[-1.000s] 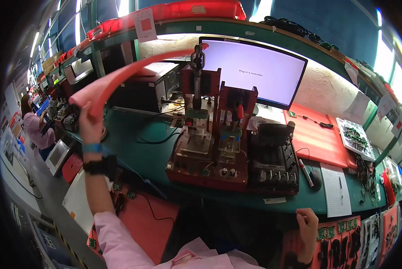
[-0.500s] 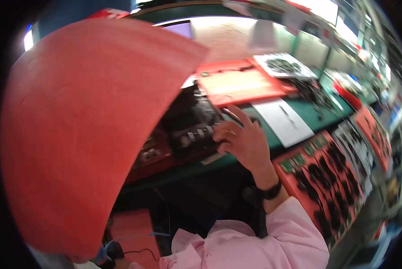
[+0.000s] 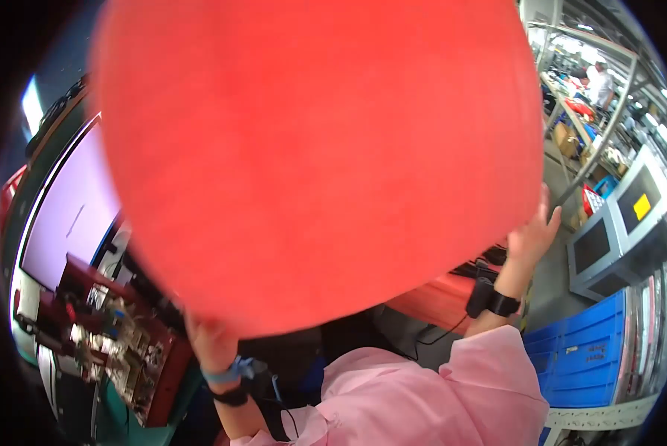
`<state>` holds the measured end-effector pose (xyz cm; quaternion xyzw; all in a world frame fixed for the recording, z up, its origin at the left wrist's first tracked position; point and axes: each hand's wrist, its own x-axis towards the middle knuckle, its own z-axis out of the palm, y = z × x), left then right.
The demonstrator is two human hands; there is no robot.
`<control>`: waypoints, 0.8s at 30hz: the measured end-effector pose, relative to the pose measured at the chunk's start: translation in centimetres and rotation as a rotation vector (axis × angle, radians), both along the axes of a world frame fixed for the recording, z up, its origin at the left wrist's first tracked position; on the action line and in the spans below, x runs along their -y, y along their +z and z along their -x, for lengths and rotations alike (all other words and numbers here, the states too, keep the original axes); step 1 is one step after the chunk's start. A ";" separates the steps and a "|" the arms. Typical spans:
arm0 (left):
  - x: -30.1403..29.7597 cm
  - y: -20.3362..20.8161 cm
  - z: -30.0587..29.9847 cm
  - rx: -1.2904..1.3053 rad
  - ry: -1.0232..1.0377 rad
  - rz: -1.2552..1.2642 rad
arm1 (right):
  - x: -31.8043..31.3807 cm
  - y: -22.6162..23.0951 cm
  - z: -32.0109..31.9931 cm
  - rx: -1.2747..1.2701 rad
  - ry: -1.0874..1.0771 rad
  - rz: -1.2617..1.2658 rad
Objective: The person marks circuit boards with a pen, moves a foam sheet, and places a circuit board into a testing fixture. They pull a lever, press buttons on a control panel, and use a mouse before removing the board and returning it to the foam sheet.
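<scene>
A large, plain red sheet (image 3: 318, 171), smooth and board-like, is lifted up before me and fills most of the view. At its lower left edge my left hand (image 3: 214, 343) is closed on it, some fingers hidden against the sheet. My right hand (image 3: 531, 236) grips the right edge; its thumb side shows while the other fingers are partly covered. A blue band (image 3: 245, 367) and a black strap (image 3: 233, 395) circle the left wrist. The right wrist wears a black band (image 3: 503, 303). Whatever lies behind the sheet is hidden.
On the left stands a dark red fixture (image 3: 166, 375) with metal parts, near a lit pale purple panel (image 3: 69, 219). Another red sheet (image 3: 430, 301) shows below the raised one. Right are a blue crate (image 3: 582, 346), grey metal boxes (image 3: 608, 245) and a distant person (image 3: 599, 85).
The red sheet has swung from the left to the middle. My right hand, earlier empty over the bench, now holds its right edge. The view has turned.
</scene>
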<state>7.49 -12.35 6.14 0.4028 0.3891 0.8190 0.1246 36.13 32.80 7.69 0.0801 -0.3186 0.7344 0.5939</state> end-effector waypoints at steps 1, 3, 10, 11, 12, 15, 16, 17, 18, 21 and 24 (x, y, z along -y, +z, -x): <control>-4.2 1.3 0.1 0.118 -0.010 0.077 | -0.4 0.0 -1.5 0.168 -0.356 0.176; -10.3 2.9 0.4 0.232 -0.025 0.148 | -3.1 -3.8 -7.1 0.448 -0.509 -0.051; -22.6 -1.4 4.8 -0.187 -0.205 0.621 | 0.6 -10.7 -16.1 1.022 -0.916 0.286; -23.9 -2.7 5.6 -0.196 -0.187 0.666 | 1.0 -10.9 -16.1 1.141 -0.932 0.231; -24.8 -3.8 6.2 -0.206 -0.162 0.713 | 1.4 -11.1 -16.0 1.258 -0.937 0.174; -25.4 -6.9 7.9 -0.210 -0.110 0.775 | 2.9 -10.6 -14.2 1.417 -0.960 0.131; -25.5 -7.5 8.2 -0.207 -0.078 0.784 | 3.1 -10.0 -13.3 1.452 -0.984 0.141; -25.7 -8.1 8.3 -0.203 -0.044 0.793 | 3.2 -9.6 -12.8 1.487 -1.006 0.149; -25.8 -8.8 8.4 -0.201 -0.055 0.796 | 3.4 -9.3 -12.9 1.495 -1.011 0.156; -25.5 -8.8 8.2 -0.226 -0.054 0.831 | 3.6 -8.4 -12.7 1.377 -1.060 0.163; -25.0 -8.5 8.6 -0.238 -0.010 0.762 | 3.9 -7.7 -12.2 1.333 -1.053 0.135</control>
